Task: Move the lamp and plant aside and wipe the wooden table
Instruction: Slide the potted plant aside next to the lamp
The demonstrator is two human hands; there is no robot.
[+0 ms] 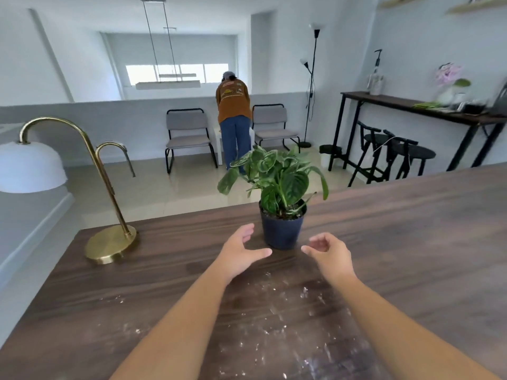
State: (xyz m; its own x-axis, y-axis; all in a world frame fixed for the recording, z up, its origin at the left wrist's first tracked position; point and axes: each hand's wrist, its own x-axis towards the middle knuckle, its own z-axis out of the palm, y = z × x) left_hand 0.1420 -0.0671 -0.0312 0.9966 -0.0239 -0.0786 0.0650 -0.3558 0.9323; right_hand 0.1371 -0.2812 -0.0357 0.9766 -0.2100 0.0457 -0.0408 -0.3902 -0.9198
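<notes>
A green leafy plant (277, 176) grows in a dark pot (281, 229) near the far edge of the dark wooden table (411, 242). My left hand (241, 250) is open just left of the pot, and my right hand (326, 250) is open just right of it. Neither hand touches the pot. A brass lamp (109, 242) with a round base stands at the table's far left corner; its white shade (30, 168) hangs out past the left edge. White crumbs and smears (288, 325) lie on the wood between my forearms.
Beyond the table, a person (233, 116) bends over between two grey chairs (189, 135). A black high table (411, 105) with stools stands at the right wall. A floor lamp (312, 78) is in the corner. A white ledge (27, 229) runs along the left.
</notes>
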